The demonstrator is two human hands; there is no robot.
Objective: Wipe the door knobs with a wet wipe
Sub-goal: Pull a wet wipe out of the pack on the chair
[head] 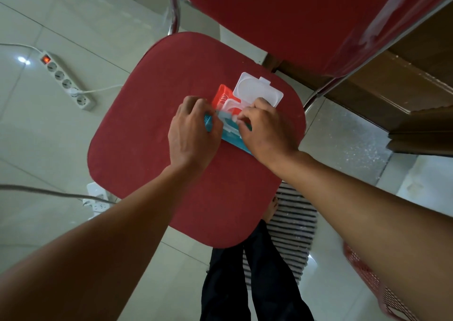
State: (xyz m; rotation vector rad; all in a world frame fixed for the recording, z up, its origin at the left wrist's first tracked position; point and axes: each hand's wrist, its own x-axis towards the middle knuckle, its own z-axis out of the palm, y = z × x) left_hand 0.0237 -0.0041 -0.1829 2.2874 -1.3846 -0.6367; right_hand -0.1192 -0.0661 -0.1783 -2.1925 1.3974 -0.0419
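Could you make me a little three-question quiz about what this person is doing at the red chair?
1. True or false: the white flip lid of the wet wipe pack is open.
2. Which hand pinches at the pack's opening? A) left hand B) right hand
3. Fill in: the pack lies on the seat of the red ____.

Key: 1 true. 2 B; the left hand steadies the pack's end. 3 chair.

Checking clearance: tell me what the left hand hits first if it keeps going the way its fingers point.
Probably the wet wipe pack; the left hand already rests against its near end, fingers aimed along it toward the chair back.
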